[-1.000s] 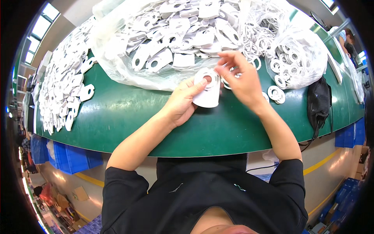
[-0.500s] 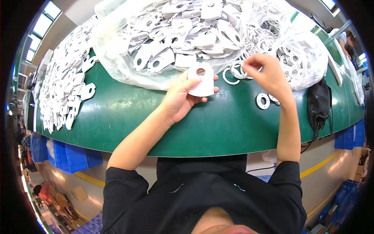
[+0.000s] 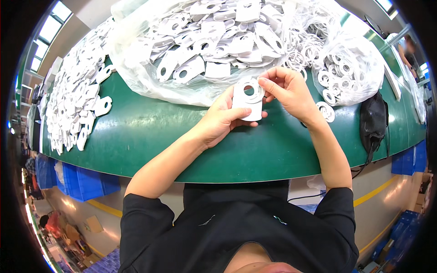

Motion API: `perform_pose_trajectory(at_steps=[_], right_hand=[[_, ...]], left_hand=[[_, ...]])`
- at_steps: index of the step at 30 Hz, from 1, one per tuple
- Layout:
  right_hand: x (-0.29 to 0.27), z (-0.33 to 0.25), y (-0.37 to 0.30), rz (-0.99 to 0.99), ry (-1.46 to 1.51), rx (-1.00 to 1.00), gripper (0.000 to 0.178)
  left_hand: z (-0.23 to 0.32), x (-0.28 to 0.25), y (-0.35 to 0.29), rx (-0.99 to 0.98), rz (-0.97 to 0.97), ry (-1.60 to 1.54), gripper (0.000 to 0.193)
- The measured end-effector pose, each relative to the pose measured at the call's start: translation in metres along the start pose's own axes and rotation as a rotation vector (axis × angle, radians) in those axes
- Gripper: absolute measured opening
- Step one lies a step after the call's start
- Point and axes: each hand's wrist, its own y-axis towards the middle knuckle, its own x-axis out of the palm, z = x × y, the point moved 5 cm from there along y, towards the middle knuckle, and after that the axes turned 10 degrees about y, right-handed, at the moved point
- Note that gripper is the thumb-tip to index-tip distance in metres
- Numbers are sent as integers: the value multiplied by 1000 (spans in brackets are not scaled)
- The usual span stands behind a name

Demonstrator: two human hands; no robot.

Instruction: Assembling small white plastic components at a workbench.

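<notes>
While the left hand [image 3: 222,120] clamps a white plate [image 3: 256,109] — grip closed — the right hand [image 3: 295,96], fingertips nearly together, pinches a white ring [image 3: 257,95] against that plate above the bench [image 3: 150,136]

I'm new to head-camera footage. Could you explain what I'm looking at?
There is no machine here, just a person's two bare hands. Every picture comes from the left of two fisheye cameras on their head, looking down, so straight edges bend. The left hand holds a flat white plate with a round hole; the right hand touches its upper right edge. On the glossy green tabletop lie a heap of similar white plates at left, a large clear plastic bag of more plates, a smaller clear plastic bag of white rings and a soft black pouch at right.
</notes>
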Motion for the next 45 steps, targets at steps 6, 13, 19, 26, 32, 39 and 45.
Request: perform_pose_trajectory(at_steps=[6,13,19,26,32,39,45], right_hand=[[3,-3,-2,52,-51,30,17],[4,0,-2,85,-30,30,15],[8,3,-2,79,-4,57,17],[7,5,1,18,-166,-169,18],[10,6,-1,-186,-148,-17,15],[25,-1,-7,-218,-430,-190,14],[20,8,1,2,57,-103,24]], left_hand=[[2,0,-1,-1,-38,-5,54],[0,1,0,4,-42,-19,45],[0,-4,0,22,-47,24,44],[-1,-3,1,110,-10,322,46],[9,1,-5,71,84,565,26],[8,-13,-3,236,258,955,30],[8,-11,2,408,399,250,19]])
